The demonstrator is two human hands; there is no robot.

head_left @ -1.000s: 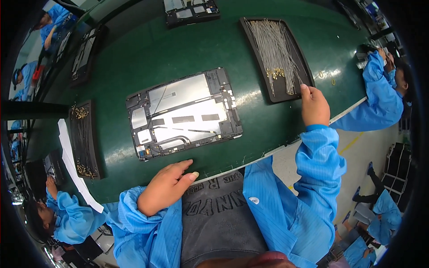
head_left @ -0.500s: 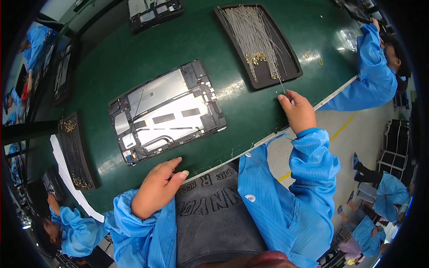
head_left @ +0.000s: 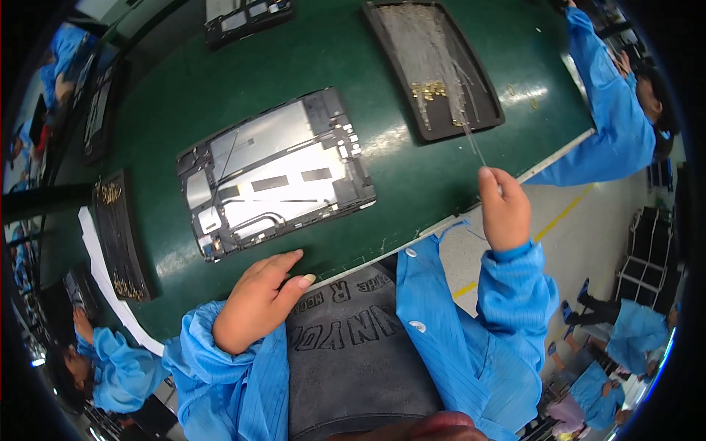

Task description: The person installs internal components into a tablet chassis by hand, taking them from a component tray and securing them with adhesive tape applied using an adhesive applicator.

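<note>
Between the fingertips of my right hand (head_left: 504, 206) is pinched the end of a thin grey cable (head_left: 476, 149). The cable stretches toward a black tray (head_left: 482, 121) that holds a bundle of similar grey cables (head_left: 419, 48) with gold-coloured ends. My left hand (head_left: 261, 298) rests at the table's near edge, fingers apart, with nothing in it. Just beyond it lies an opened flat device (head_left: 276, 173), silver plates and black parts showing. A thin cable lies slantwise across the device's left part.
A narrow dark tray (head_left: 121, 239) of black cables with gold ends stands at the left, beside a white strip (head_left: 107, 279). Another opened device (head_left: 246, 22) lies at the far side. Co-workers in blue sit left and right; one sleeve (head_left: 588, 158) reaches the table's right edge.
My right hand has drawn back toward me and slightly right, pulling the cable partly out of the tray. My left hand stays nearly in place.
</note>
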